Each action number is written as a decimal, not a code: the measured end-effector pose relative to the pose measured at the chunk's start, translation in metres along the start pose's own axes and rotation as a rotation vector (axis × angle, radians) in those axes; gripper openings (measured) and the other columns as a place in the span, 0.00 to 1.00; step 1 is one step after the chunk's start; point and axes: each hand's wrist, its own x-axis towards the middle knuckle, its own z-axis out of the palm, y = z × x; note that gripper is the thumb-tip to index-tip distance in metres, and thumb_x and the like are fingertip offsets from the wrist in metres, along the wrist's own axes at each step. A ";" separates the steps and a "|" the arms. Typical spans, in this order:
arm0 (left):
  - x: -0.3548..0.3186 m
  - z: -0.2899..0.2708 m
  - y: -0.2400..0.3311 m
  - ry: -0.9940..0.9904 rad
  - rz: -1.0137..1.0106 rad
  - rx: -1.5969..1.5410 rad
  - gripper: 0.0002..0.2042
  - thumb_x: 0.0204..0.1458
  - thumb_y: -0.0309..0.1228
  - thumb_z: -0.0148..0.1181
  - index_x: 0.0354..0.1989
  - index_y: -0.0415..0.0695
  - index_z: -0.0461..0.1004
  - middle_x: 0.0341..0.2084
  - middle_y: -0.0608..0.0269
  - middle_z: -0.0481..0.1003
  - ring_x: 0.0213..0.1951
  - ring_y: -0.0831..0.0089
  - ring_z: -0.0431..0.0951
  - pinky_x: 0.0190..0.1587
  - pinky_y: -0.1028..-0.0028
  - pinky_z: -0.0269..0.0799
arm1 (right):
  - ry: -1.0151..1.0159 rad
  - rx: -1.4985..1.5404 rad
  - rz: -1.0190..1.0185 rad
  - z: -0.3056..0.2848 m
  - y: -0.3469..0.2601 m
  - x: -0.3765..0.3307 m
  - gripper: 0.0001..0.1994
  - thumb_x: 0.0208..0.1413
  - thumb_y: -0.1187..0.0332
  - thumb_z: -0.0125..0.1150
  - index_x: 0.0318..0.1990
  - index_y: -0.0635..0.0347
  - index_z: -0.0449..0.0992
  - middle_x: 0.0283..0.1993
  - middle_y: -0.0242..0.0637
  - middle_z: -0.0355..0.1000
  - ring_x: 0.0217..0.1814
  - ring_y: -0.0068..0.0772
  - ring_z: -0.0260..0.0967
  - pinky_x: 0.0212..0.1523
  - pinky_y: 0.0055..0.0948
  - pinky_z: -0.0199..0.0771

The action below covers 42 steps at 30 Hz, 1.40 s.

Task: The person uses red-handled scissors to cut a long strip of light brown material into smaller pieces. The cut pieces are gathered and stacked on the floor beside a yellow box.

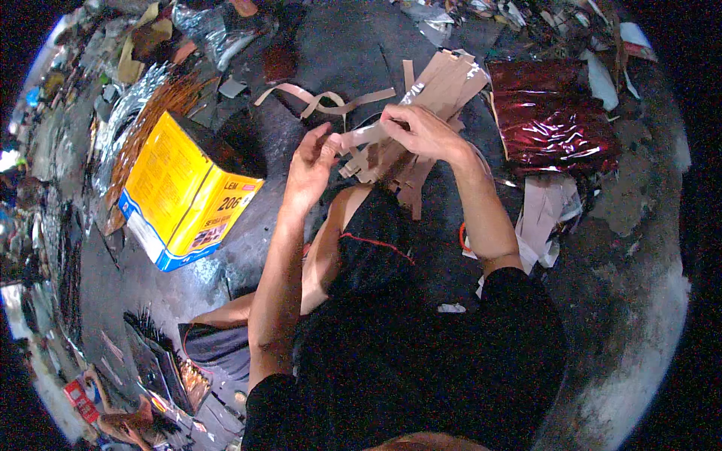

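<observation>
Dark grey, scuffed floor (617,301) forms the work area, with mixed scraps scattered around its rim. From my remote station I view two bare hands operating near the upper middle. Left hand (312,159): thumb and fingertips are closed in a narrow pinch at the left end of a short, flat, pale pinkish-grey strip (363,136). Right hand (420,129): thumb and bent fingers grip the right end of the same strip. Between the hands I see the strip drawn nearly level, smooth, narrow and slightly shiny, rising gently toward the right; its ends are hidden under the fingers. Its material I cannot tell. Below and beyond the right hand lies a fanned pile of flat tan strips (445,81); I cannot tell whether the held strip touches it. Beyond the left hand lies a curled, pale tan ribbon-like strip (289,92). At left I note a yellow box-shaped container with a blue lower band (162,188); at right, a glossy, wrinkled dark red sheet (538,113).
</observation>
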 end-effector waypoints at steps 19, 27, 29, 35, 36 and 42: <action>-0.057 -0.044 0.012 0.028 -0.072 -0.023 0.08 0.55 0.32 0.54 0.36 0.40 0.73 0.28 0.65 0.75 0.31 0.78 0.74 0.37 0.78 0.70 | 0.483 -0.067 -0.249 0.074 -0.024 0.016 0.10 0.57 0.64 0.53 0.33 0.64 0.71 0.25 0.35 0.71 0.28 0.25 0.69 0.31 0.25 0.68; -0.068 -0.035 0.003 -0.006 -0.135 -0.175 0.08 0.55 0.32 0.55 0.35 0.40 0.74 0.27 0.66 0.76 0.30 0.81 0.74 0.37 0.79 0.70 | 0.041 0.615 0.107 0.095 -0.064 -0.015 0.15 0.47 0.60 0.66 0.31 0.64 0.72 0.27 0.38 0.73 0.29 0.29 0.71 0.32 0.29 0.70; -0.072 -0.033 -0.001 -0.054 -0.087 -0.175 0.08 0.56 0.32 0.54 0.34 0.40 0.74 0.27 0.65 0.76 0.31 0.81 0.73 0.38 0.79 0.70 | 0.001 0.612 0.110 0.096 -0.062 -0.023 0.15 0.47 0.60 0.65 0.34 0.64 0.73 0.31 0.39 0.74 0.33 0.30 0.73 0.35 0.29 0.71; -0.080 -0.027 0.000 -0.006 0.060 0.014 0.05 0.53 0.27 0.57 0.32 0.39 0.75 0.28 0.66 0.76 0.31 0.79 0.74 0.37 0.77 0.71 | 0.009 0.447 0.023 0.086 -0.070 -0.028 0.11 0.48 0.62 0.62 0.33 0.61 0.75 0.29 0.42 0.75 0.31 0.37 0.74 0.34 0.32 0.72; -0.080 -0.026 0.002 0.005 0.092 0.050 0.04 0.53 0.27 0.57 0.31 0.39 0.75 0.28 0.66 0.76 0.31 0.79 0.74 0.37 0.77 0.71 | 0.016 0.376 0.018 0.087 -0.070 -0.027 0.10 0.48 0.63 0.61 0.33 0.61 0.75 0.28 0.42 0.74 0.30 0.39 0.74 0.33 0.33 0.72; -0.091 -0.029 0.001 0.153 0.198 0.360 0.05 0.52 0.27 0.58 0.35 0.40 0.76 0.28 0.61 0.77 0.31 0.79 0.75 0.36 0.77 0.71 | 0.072 0.178 -0.019 0.092 -0.091 -0.022 0.08 0.46 0.67 0.59 0.32 0.60 0.75 0.24 0.43 0.73 0.26 0.42 0.72 0.30 0.36 0.72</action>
